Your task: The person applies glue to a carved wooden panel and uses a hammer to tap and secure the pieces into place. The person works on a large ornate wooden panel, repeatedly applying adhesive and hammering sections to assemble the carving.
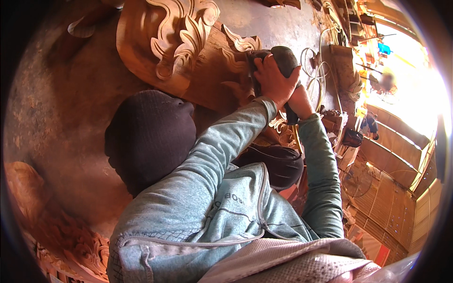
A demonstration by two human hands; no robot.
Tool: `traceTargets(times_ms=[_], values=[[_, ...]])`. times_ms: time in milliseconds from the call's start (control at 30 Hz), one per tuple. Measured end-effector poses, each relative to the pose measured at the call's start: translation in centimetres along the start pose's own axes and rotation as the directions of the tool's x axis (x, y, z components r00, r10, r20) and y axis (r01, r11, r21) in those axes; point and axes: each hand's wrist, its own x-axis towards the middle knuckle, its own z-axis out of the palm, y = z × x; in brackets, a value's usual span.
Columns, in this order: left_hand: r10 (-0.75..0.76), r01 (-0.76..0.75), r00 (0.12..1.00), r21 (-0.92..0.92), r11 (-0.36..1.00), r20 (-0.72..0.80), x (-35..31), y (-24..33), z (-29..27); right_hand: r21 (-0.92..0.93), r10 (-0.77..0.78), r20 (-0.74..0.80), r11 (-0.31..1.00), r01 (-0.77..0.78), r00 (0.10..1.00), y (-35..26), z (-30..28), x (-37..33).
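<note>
Both of my hands are wrapped round a dark, rounded power tool (285, 60); its exact kind I cannot make out. My left hand (275, 81) lies over its body with the fingers curled on the far side. Partly hidden behind it, my right hand (299, 101) closes on the tool's lower part, and its fingers are mostly covered. Beside the tool is a large curved wooden piece (137, 47) with raised scrolls and leaves (191, 40). The tool's left side meets or overlaps the end of this carving; whether they touch is hidden.
My dark-trousered knees (151, 137) flank the work. Loose cables (322, 70) coil on the floor right of the tool. More carved wood (78, 245) lies at the lower left. A black bag (352, 137) and a bending person (371, 124) are farther right, near a bright opening.
</note>
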Motion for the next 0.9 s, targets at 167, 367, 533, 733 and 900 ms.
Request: traceTargets(times_ms=[167,367,533,733,900], values=[[-0.104,0.118,0.990,-0.159,0.980,0.090,0.5,1.0,-1.9,-0.042,0.058,0.009,0.997,-0.057,0.998,-2.0,0.2,-0.3],[-0.018,0.018,0.993,0.005,1.000,0.116,0.3,0.5,-0.9,0.053,-0.001,-0.069,0.999,0.004,0.998,0.2,0.9,-0.4],[-0.023,0.049,0.976,-0.113,0.992,0.214,1.6,0.4,-1.6,0.128,0.115,-0.063,0.986,-0.106,0.991,-1.1,0.8,-0.6],[0.156,0.053,0.883,-0.424,0.904,0.443,8.1,-0.5,-0.6,0.212,-0.013,-0.245,0.975,0.066,0.969,-0.9,1.2,1.7],[0.543,-0.330,0.765,-0.513,0.792,0.346,14.9,2.3,-0.2,0.122,-0.246,-0.381,0.942,0.313,0.891,0.1,2.1,6.7]])
